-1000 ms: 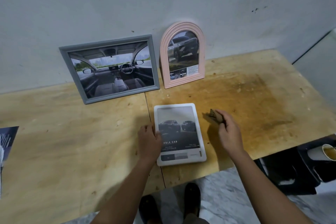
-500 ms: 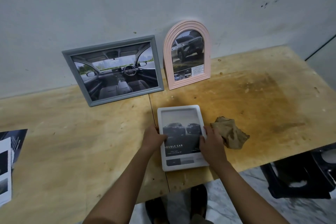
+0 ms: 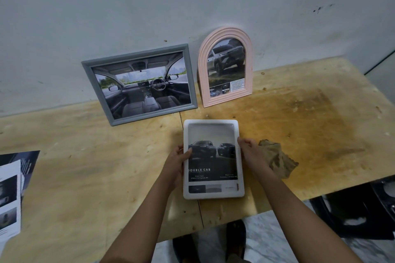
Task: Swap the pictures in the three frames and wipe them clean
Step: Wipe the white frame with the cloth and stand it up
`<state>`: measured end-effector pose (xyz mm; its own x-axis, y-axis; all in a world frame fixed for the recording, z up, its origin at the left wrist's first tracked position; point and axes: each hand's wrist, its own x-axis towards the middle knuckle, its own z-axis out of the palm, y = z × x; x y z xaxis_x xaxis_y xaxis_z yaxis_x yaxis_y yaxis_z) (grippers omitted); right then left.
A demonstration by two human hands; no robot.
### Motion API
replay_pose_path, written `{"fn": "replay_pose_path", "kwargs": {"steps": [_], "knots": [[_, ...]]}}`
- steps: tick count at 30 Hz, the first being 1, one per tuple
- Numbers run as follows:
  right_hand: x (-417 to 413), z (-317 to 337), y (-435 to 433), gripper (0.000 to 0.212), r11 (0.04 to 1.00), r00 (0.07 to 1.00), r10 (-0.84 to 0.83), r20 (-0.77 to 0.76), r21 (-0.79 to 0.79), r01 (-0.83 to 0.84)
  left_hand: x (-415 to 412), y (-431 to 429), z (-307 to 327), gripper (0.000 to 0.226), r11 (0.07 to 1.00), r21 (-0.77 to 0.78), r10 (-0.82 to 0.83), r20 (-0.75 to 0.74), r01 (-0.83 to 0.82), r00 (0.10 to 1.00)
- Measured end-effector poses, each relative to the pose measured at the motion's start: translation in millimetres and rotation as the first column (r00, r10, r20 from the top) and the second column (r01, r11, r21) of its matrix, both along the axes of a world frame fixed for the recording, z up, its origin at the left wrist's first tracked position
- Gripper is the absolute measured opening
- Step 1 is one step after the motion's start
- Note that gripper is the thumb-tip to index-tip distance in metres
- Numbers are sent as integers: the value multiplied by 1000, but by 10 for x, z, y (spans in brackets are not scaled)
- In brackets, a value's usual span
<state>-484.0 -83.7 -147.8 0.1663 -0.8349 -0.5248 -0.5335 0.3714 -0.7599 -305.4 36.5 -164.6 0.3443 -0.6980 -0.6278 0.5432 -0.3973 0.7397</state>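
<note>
White frame (image 3: 213, 159): portrait, rounded corners, face up. It holds a print of two dark cars with the caption "DOUBLE CAB". It sits over the seam of the table (image 3: 85, 177), near the front edge and in front of the other two frames. Whether its underside touches the wood cannot be told.

Left hand (image 3: 178, 162): grips the frame's left edge about halfway along. Its thumb lies on the front, with the tip over the border and onto the print. The fingers are curled under the edge, out of sight.

Right hand (image 3: 251, 153): grips the right edge opposite. Its thumb is on the white border and the fingers are wrapped behind.

Cloth (image 3: 277, 161): brown and crumpled, lying on the table just right of the right hand, with neither hand on it.

Grey frame (image 3: 140, 84): landscape, with a car-interior print. It leans on the wall (image 3: 192, 2), rear left.

Pink frame (image 3: 225, 68): arched, with a pickup print. It leans on the wall just right of the grey one.

Papers (image 3: 10, 194): loose printed sheets at the table's left edge, well apart from the frames.
</note>
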Motion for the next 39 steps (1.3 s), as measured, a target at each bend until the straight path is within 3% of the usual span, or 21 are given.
{"fn": "replay_pose_path", "kwargs": {"steps": [2, 5, 11, 14, 18, 23, 29, 32, 35, 39], "knots": [[17, 57, -51, 31, 998, 989, -32, 143, 50, 25, 21, 17, 41, 27, 1000, -20, -4, -16, 4, 1000], [78, 133, -85, 31, 976, 902, -143, 408, 207, 61, 73, 47, 90, 27, 999, -41, -23, 18, 24, 1000], [194, 343, -85, 24, 960, 837, -206, 508, 272, 71, 226, 64, 280, 47, 986, -159, -39, 98, 54, 994], [223, 433, -98, 18, 963, 824, -225, 521, 247, 107, 243, 53, 399, 50, 974, -200, -66, 180, 102, 981], [255, 568, -104, 18, 969, 794, -241, 559, 179, 168, 238, -23, 533, 34, 960, -256, -67, 172, 110, 983], [176, 731, -123, 21, 957, 757, -276, 592, 93, 276, 213, -237, 719, 38, 943, -298, -103, 156, 146, 982], [-79, 909, -495, 20, 930, 790, -268, 552, -67, 362, -21, -771, 910, 32, 936, -320, -128, 74, 145, 989], [-167, 906, -732, 42, 935, 867, -239, 438, -137, 327, -148, -1083, 936, 32, 934, -331, -113, 73, 131, 991], [-313, 864, -1030, 41, 930, 911, -233, 340, -195, 311, -333, -1454, 963, 30, 928, -328, -122, 174, 175, 977], [-475, 860, -1563, 39, 863, 890, -313, 333, -293, 412, -603, -2064, 1091, 26, 905, -316, -141, 409, 284, 902]]}}
